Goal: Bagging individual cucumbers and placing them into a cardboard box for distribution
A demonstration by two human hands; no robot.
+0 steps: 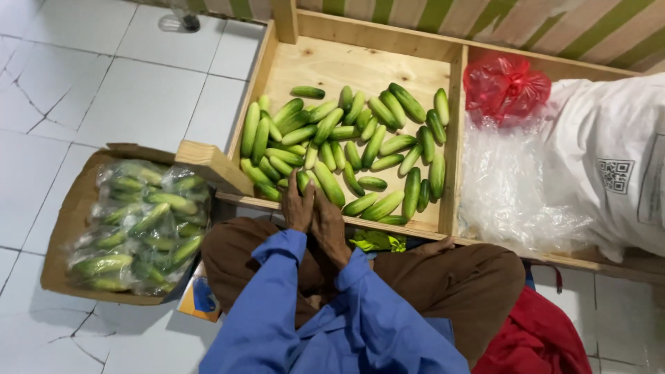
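Your two hands meet at the near rim of the wooden crate, at 6 o'clock of the cucumber pile. The left hand and right hand lie side by side, palms down, wrists straight out of the blue sleeves, fingers together and closed over the lower end of one cucumber that slants toward 11 o'clock. Judged by look, it is firm, light, smooth-skinned and likely a bit slick (a waxy sheen shows on several); take it round the middle of its length, not by the tapered tips, and avoid pinching hard, since the skin bruises. More cucumbers sit bagged in clear plastic in the cardboard box at 9 o'clock on the tiled floor. A red bag and clear plastic sheet fill the crate's 3 o'clock compartment.
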